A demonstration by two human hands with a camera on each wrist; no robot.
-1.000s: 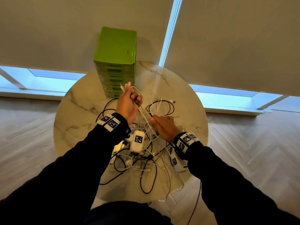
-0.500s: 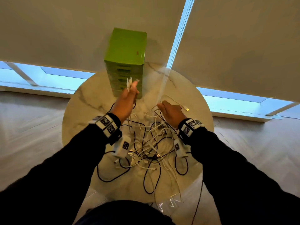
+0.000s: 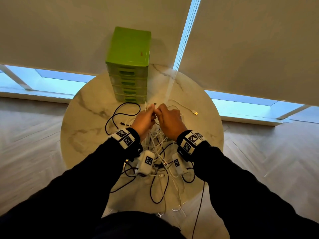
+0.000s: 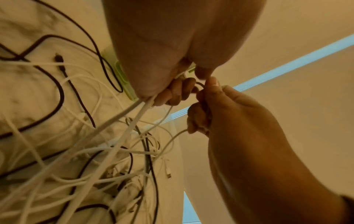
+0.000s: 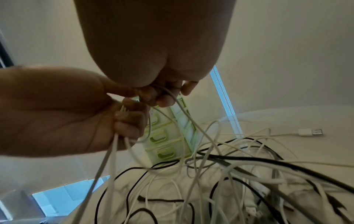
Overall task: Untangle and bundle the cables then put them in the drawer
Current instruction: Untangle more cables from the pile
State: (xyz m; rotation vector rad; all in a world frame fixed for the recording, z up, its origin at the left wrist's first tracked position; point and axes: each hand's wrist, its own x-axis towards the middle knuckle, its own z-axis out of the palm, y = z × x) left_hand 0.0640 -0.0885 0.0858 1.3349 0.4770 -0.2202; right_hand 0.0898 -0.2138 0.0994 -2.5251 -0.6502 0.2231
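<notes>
A tangle of white and black cables (image 3: 155, 152) lies on the round marble table (image 3: 82, 128). My left hand (image 3: 144, 120) grips several white cable strands (image 4: 132, 112) that run down into the pile. Close beside it, my right hand (image 3: 170, 121) pinches a thin white cable (image 5: 184, 110), its curled fingers (image 4: 197, 119) almost touching the left hand. Both hands hover above the pile, just in front of the green drawer unit (image 3: 128, 66), whose drawers are closed. A loose white USB plug (image 3: 195, 112) lies to the right.
A black cable loop (image 3: 124, 111) lies left of the hands. More cable loops hang over the table's near edge (image 3: 158, 200). Roller blinds and a bright window strip stand behind the table. Wood floor surrounds it.
My hands have come together in front of the drawer unit; the left one lowered from its raised position, and the right one shifted left to meet it.
</notes>
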